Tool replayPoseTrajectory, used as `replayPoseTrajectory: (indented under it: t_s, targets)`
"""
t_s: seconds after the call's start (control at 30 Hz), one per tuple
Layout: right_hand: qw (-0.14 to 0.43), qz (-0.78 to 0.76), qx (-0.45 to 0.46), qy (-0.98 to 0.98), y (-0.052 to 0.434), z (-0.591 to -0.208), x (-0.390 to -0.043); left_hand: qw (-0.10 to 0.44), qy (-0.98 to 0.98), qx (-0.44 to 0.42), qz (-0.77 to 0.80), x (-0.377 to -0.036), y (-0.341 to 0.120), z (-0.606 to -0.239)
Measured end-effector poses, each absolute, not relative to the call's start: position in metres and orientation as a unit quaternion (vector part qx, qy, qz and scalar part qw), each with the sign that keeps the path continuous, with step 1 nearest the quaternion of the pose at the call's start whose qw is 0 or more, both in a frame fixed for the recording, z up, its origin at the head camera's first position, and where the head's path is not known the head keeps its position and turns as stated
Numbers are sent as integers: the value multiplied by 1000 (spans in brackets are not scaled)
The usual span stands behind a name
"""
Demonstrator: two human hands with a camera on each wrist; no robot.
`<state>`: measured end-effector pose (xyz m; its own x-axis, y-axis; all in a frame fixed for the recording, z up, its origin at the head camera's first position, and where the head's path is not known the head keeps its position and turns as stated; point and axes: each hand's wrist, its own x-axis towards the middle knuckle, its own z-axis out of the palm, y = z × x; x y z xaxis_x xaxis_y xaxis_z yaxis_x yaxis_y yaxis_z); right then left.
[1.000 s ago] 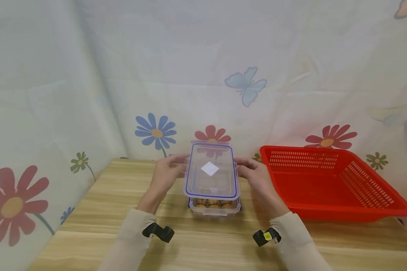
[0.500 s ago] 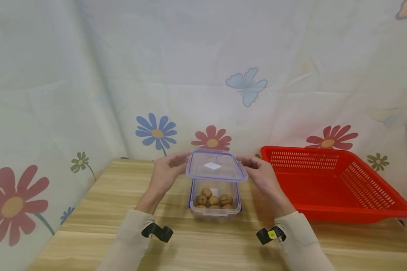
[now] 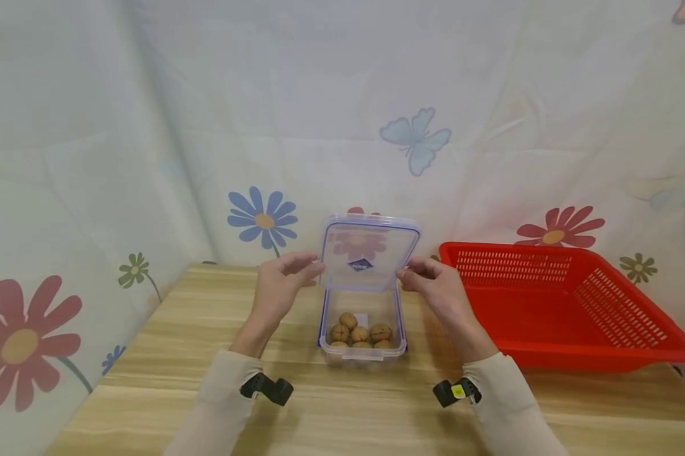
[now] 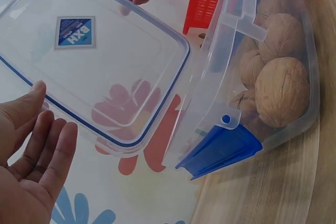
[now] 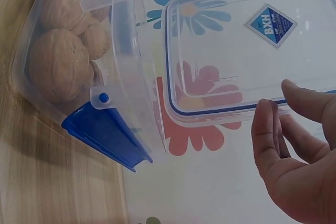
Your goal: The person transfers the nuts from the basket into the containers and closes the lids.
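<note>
Floral-print sheeting backs a pale wood-grain table (image 3: pixel 205 354). Head view: left hand (image 3: pixel 277 292) and right hand (image 3: pixel 436 292) pinch the side edges of a clear rectangular plastic lid with blue seal (image 3: pixel 369 252), tilted up over the far end of a clear plastic box of walnuts (image 3: pixel 362 335). Bare table lies left of the box; a red slotted plastic basket (image 3: pixel 553 310) sits near on the right.

Left wrist view: fingers (image 4: pixel 50 153) straight, thumb at the lid rim.

Right wrist view: fingers (image 5: pixel 273 140) bent under the lid's edge.
</note>
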<state>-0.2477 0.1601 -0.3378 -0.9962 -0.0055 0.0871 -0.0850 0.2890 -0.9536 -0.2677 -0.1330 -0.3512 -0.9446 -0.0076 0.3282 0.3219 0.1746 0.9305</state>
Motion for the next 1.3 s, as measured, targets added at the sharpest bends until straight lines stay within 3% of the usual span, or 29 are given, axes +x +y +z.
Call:
replayPoseTrajectory:
  t_s: [0.43,1.3]
  targets:
    - [55,579,9,-813,157,-334,-247,145,-751,-112,-634,-266,-132,-350]
    - [64,582,51,-809,156,-337,-247,78,-763,-100,-633,-264,-125,-352]
